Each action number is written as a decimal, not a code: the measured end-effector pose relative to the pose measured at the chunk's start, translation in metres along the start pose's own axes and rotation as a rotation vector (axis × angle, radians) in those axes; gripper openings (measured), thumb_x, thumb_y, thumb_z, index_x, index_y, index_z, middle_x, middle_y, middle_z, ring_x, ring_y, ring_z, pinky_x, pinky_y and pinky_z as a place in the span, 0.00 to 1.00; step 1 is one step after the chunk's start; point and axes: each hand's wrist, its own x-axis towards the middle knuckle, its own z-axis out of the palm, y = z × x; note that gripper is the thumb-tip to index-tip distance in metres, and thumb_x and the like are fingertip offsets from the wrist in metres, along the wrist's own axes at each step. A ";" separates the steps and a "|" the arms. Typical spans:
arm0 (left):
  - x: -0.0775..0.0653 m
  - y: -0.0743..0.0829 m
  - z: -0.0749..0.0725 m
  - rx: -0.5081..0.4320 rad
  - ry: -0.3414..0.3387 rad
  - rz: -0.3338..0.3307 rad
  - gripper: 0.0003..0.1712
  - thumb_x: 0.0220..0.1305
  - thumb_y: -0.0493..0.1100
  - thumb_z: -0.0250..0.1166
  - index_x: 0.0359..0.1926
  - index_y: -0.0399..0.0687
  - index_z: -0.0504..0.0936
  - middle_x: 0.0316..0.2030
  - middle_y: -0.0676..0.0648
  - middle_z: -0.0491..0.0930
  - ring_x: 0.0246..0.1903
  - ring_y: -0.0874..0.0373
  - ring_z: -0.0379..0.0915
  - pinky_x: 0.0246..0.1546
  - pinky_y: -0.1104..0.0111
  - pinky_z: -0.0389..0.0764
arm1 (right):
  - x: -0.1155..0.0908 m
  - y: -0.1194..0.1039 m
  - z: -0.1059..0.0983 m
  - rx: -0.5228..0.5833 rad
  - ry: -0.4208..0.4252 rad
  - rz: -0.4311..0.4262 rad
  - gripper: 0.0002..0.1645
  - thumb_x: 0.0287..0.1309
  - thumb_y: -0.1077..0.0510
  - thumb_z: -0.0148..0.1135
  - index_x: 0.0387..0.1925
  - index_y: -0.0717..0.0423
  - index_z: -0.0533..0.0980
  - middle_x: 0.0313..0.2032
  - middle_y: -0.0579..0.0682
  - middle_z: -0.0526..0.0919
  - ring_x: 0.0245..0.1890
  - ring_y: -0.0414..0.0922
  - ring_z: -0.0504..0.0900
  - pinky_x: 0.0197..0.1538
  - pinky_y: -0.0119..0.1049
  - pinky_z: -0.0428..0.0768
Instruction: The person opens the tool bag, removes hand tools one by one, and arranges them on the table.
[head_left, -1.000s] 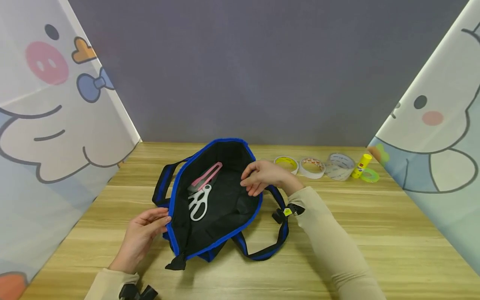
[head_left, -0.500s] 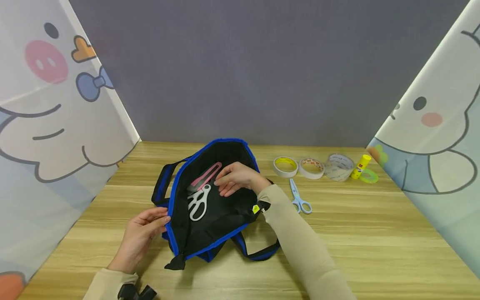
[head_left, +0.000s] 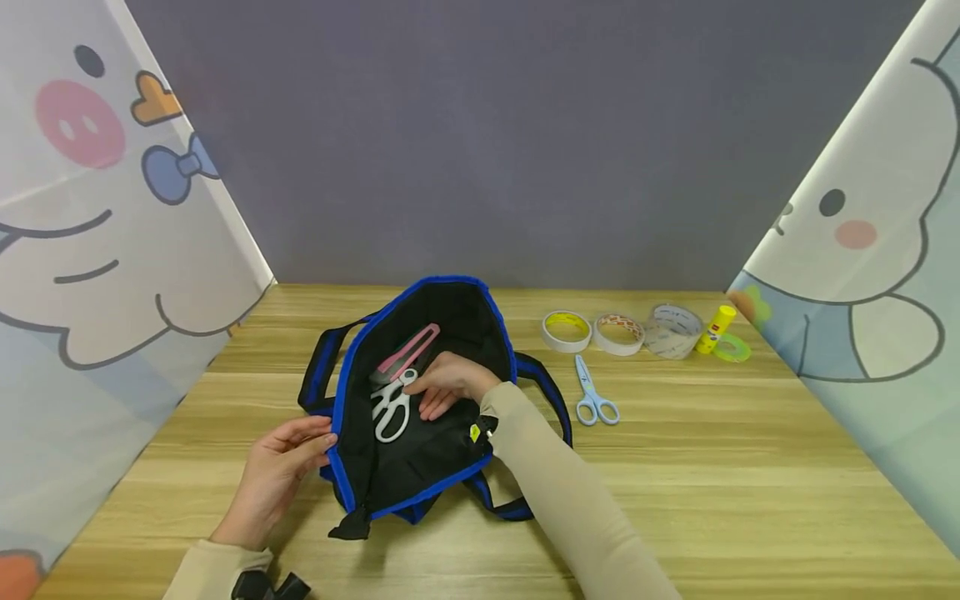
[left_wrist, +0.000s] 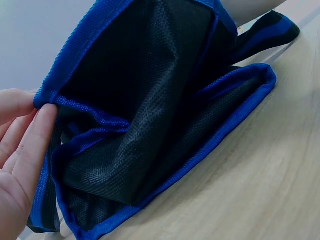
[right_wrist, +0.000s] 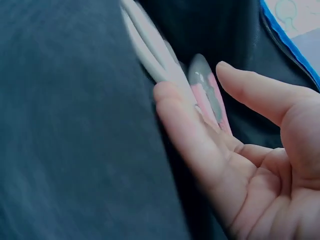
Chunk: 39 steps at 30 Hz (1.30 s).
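Note:
A black bag with blue edging (head_left: 459, 280) lies on its side on the table, its mouth held wide. My left hand (head_left: 277, 467) pinches the left part of the rim between thumb and fingers; the left wrist view shows the thumb (left_wrist: 37, 145) on the blue trim. Inside lie white-handled scissors (head_left: 386, 392) and a long pink and grey tool (head_left: 420, 343). My right hand (head_left: 450, 383) reaches into the bag, its fingertips right at the scissors' handle. In the right wrist view, thumb and fingers stand apart, a fingertip overlapping the white handle (right_wrist: 155, 47).
Right of the bag are light-blue scissors (head_left: 591, 393). Behind them stand a white tape roll (head_left: 553, 340), another white roll (head_left: 618, 350), a clear tape roll (head_left: 667, 342), a yellow glue stick (head_left: 716, 329) and a green tape ring (head_left: 733, 354). A bag strap (head_left: 551, 387) loops on the right.
My right hand has moved left and down, deeper into the bag, up to the white scissors. The light-blue scissors, earlier hidden behind the arm, now show. My left hand keeps its hold.

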 end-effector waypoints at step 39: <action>0.000 0.000 -0.001 0.041 0.000 -0.009 0.21 0.64 0.19 0.58 0.43 0.45 0.89 0.39 0.52 0.87 0.36 0.63 0.84 0.33 0.74 0.84 | -0.013 0.002 -0.009 0.032 -0.101 0.082 0.08 0.65 0.68 0.55 0.32 0.70 0.77 0.27 0.64 0.83 0.22 0.51 0.85 0.30 0.39 0.87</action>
